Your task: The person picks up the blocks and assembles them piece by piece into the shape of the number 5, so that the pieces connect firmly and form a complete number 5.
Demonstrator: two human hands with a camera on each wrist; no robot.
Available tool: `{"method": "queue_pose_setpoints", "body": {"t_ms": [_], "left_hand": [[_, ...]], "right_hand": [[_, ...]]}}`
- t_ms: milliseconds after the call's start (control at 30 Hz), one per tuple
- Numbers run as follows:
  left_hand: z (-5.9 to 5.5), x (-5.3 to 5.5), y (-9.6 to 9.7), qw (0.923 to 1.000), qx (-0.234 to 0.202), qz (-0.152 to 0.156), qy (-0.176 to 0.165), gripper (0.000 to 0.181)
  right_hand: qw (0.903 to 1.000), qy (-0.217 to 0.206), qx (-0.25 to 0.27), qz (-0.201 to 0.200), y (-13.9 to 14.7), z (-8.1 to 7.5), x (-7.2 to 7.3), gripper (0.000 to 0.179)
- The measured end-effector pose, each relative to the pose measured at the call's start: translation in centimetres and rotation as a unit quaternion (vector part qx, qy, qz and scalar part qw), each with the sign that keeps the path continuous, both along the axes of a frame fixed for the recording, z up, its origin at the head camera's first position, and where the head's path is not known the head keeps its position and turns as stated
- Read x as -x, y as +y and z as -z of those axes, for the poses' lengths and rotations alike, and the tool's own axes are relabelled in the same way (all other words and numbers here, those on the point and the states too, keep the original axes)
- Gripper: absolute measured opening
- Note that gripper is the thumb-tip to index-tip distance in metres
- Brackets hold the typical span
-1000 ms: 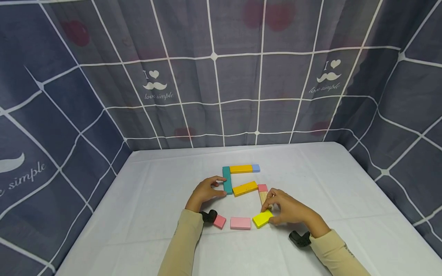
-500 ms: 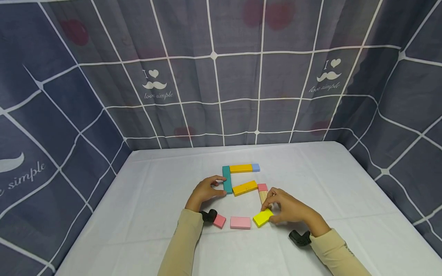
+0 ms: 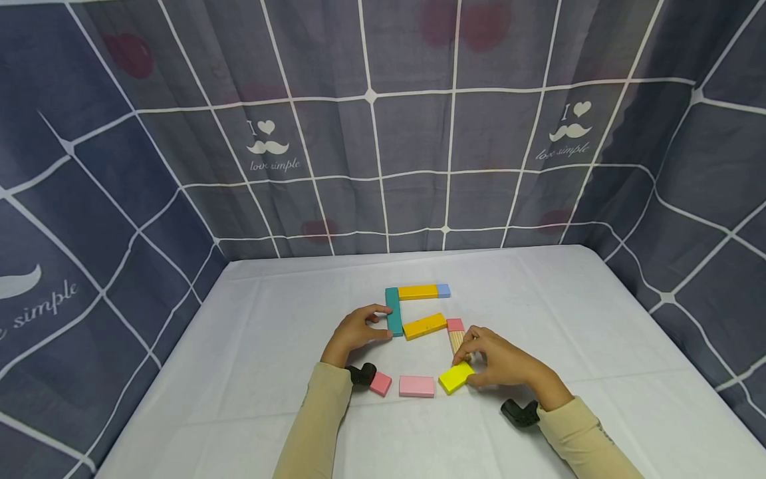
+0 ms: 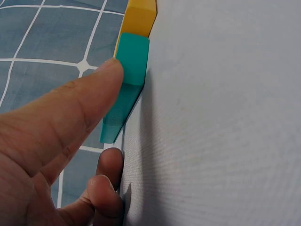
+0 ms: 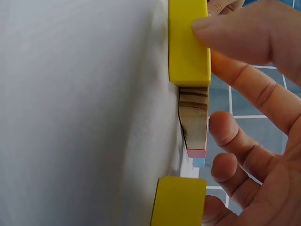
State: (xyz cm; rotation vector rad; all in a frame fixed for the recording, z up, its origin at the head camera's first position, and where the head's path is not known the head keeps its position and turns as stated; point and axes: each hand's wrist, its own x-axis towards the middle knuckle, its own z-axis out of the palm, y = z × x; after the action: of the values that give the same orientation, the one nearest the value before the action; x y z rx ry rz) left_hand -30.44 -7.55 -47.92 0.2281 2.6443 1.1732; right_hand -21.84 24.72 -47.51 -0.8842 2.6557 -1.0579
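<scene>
I'm viewing: white tablecloth (image 3: 251, 372); gridded curtains (image 3: 413, 140); left hand (image 3: 357, 331) touching teal block (image 3: 395, 323), fingers parted; right hand (image 3: 501, 359) pinching yellow block (image 3: 453, 379).

White-gridded grey curtain (image 3: 413, 136) around white-covered table (image 3: 257, 319).

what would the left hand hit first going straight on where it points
Most likely the teal block: it lies right in front of the left hand, though whether they touch is hard to judge.
</scene>
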Motion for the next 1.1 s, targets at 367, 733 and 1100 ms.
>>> {"method": "queue_pose_setpoints", "body": {"t_ms": [367, 733, 1100], "left_hand": [[0.0, 0.0, -0.2, 0.9999, -0.007, 0.008, 0.007, 0.05], [0.0, 0.0, -0.1, 0.9999, -0.009, 0.005, 0.006, 0.05], [0.2, 0.1, -0.2, 0.9999, -0.007, 0.005, 0.005, 0.051]], "right_hand": [[1.0, 0.003, 0.007, -0.002, -0.3, -0.3, -0.1, 0.027], [0.9978, -0.019, 0.059, -0.021, -0.6, -0.2, 0.1, 0.024], [0.9925, -0.033, 0.108, -0.047, -1.3, -0.5, -0.3, 0.024]]}}
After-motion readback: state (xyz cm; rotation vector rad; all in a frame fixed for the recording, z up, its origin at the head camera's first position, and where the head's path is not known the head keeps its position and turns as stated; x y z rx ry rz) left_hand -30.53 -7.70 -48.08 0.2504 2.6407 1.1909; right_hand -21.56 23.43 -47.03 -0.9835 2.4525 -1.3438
